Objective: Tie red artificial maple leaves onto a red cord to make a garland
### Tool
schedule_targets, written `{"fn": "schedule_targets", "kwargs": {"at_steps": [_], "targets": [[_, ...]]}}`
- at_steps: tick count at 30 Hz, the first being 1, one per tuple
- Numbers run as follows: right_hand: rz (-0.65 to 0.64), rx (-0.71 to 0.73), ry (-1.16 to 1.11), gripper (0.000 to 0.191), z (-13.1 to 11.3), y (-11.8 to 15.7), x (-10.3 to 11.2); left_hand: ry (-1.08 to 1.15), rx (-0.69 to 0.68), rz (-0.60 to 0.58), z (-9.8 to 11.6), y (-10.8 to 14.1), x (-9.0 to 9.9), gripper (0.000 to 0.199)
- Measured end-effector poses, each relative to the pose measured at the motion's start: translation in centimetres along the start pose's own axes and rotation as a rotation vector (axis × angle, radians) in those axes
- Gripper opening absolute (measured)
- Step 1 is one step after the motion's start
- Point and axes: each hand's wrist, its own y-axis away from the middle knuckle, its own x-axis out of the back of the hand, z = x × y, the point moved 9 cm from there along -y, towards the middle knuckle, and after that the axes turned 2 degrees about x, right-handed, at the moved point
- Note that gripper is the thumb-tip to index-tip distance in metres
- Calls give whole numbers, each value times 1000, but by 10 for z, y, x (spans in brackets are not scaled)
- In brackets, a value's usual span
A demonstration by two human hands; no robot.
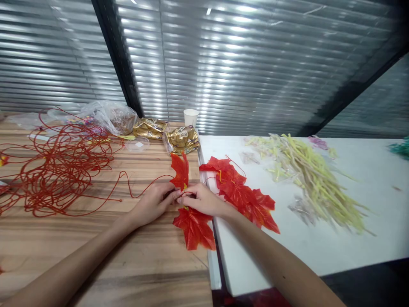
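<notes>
Above the wooden tabletop (159, 264), left fingers (171, 197) and right fingers (189, 201) pinching red cord (149, 186), leaf stems (185, 187) mostly covered.

Bright glare streaks the blinds (236, 85) — yellow strands (316, 183) blurred, upper right corner dark

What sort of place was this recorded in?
Probably an indoor craft workroom: tangled red cord on a wood-grain table, yellow strands on the white table beside it, and slatted blinds behind both.
</notes>
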Motion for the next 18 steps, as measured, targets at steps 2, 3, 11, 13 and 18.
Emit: {"fn": "schedule_targets", "kwargs": {"at_steps": [2, 3, 11, 13, 18], "targets": [[-3, -4, 4, 25, 0, 0, 0, -5, -7, 1, 1, 0, 0, 30], [0, -5, 7, 25, 1, 0, 0, -6, -8, -2, 1, 0, 0, 31], [36, 22, 29, 26, -1, 0, 2, -9, 0, -28, 1, -1, -2, 30], [34, 13, 32, 25, -1, 0, 2, -16, -1, -29, 1, -1, -2, 30], [38, 24, 29, 26, -2, 0, 2, -20, -8, -22, 1, -1, -2, 30]]}}
